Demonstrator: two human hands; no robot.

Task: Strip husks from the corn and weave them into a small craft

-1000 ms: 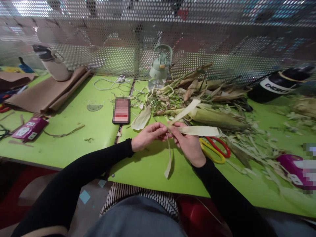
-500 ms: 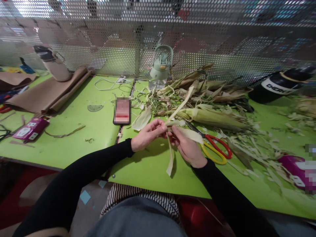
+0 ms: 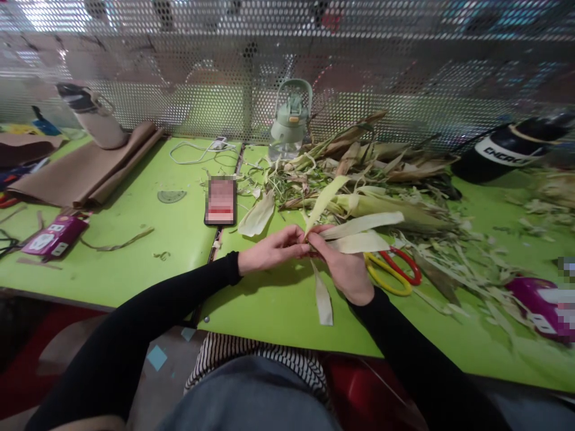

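Observation:
Between my two hands, just above the green table, are several pale corn husk strips [image 3: 359, 226] that fan out from one point. One strip stands up and away from me, two stretch to the right, and one hangs down below. My right hand [image 3: 339, 263] pinches them where they meet. The fingers of my left hand [image 3: 279, 246] are closed at the same point; the fingertips partly hide each other. Scissors with red and yellow handles [image 3: 390, 272] lie right beside my right hand, their blades hidden. Behind my hands rests a green corn husk bundle [image 3: 395, 212].
A phone [image 3: 220, 200] and a loose husk piece [image 3: 257, 215] lie to the left. At the back stand a green-lidded bottle [image 3: 290, 120] and a heap of dry husks [image 3: 381, 158]. A black bottle [image 3: 498, 155] and purple packs [image 3: 56, 236] are farther out.
The husk strips have turned in my hands: two now spread wider to the right, and the upright one shows its broad face. My right hand has shifted slightly, covering more of the scissors.

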